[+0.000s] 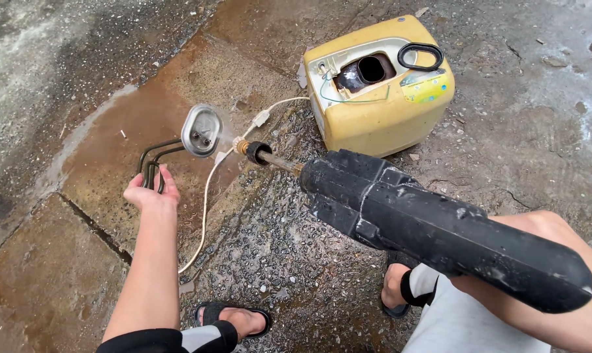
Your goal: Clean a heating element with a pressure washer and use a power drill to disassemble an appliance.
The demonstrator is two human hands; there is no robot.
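here, what i see:
left hand (151,191): clamped on heating element (178,145)
right hand: hidden behind black pressure-washer gun (433,225), grip unclear
yellow water-heater shell (381,85): open, dark hole and wires inside

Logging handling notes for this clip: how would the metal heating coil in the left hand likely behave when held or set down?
The heating coil looks like stiff bent tubing with a metal disc on top, so probably rigid, not floppy. It seems wet from the spray gun, so likely slippery in the left hand. Top-heavy at the disc, it would probably tip over if stood on the wet ground.
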